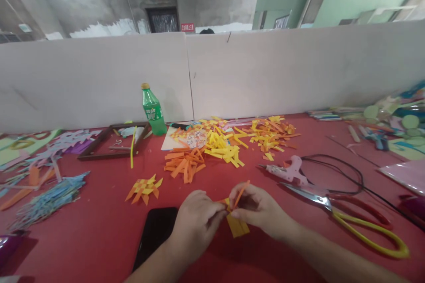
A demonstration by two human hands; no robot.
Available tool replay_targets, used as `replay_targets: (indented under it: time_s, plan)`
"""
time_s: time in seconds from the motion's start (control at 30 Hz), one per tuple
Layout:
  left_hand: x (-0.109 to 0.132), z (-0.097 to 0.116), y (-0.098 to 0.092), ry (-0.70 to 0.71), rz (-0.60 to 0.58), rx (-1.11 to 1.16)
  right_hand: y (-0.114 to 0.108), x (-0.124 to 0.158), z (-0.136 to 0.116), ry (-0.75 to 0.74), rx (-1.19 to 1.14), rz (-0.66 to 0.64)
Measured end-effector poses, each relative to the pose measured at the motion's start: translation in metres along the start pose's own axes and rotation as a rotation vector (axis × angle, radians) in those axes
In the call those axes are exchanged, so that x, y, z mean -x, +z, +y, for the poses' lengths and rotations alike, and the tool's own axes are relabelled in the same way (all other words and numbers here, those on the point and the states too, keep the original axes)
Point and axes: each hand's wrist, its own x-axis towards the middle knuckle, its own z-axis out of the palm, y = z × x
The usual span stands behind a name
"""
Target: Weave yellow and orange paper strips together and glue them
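Note:
My left hand (201,216) pinches one side of a small piece of woven yellow and orange paper strips (238,225) low over the red table. Beside it, my right hand (259,210) closes its thumb and fingers on an orange paper strip (242,192) that sticks up from the same piece. The yellow strip ends hang down below my fingers; the join between them is partly hidden. To the left of my left hand lies a finished-looking woven star (145,189) in yellow and orange. A black phone (156,234) rests flat, partly under my left wrist.
Orange strips (186,163) and yellow strips (226,146) lie in heaps ahead. To the right are a pink glue gun (288,171) with its cable and large scissors (327,202). A green bottle (153,112) stands near a wooden frame (106,155); a white partition (265,75) rises behind.

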Motion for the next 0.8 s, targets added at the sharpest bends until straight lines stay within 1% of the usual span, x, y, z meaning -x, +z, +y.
replay_targets:
  time_s: [0.07,0.13,0.17,0.43,0.53,0.67,0.73,0.8]
  plan:
    - [0.0,0.003,0.0,-0.012,0.001,0.032,-0.004,0.004,0.001,-0.065,0.122,0.013]
    - [0.0,0.005,-0.001,-0.004,-0.07,0.07,-0.006,0.008,0.002,-0.121,0.184,0.03]
    - [-0.001,0.006,-0.001,0.008,-0.082,0.071,-0.006,0.009,0.001,-0.134,0.2,0.038]
    - [-0.001,0.011,-0.004,0.041,-0.173,0.127,0.002,0.01,0.0,-0.138,0.264,-0.04]
    - [-0.001,0.01,-0.003,0.073,-0.204,0.099,0.004,0.013,0.0,-0.163,0.321,-0.036]
    - [-0.002,0.01,-0.002,0.134,-0.186,0.037,0.003,0.015,0.0,-0.185,0.379,0.009]
    - [-0.002,0.01,-0.002,0.133,-0.172,0.012,0.0,0.014,-0.001,-0.182,0.37,0.033]
    - [-0.001,0.009,-0.003,0.121,-0.163,-0.012,-0.004,0.012,-0.003,-0.203,0.341,0.092]
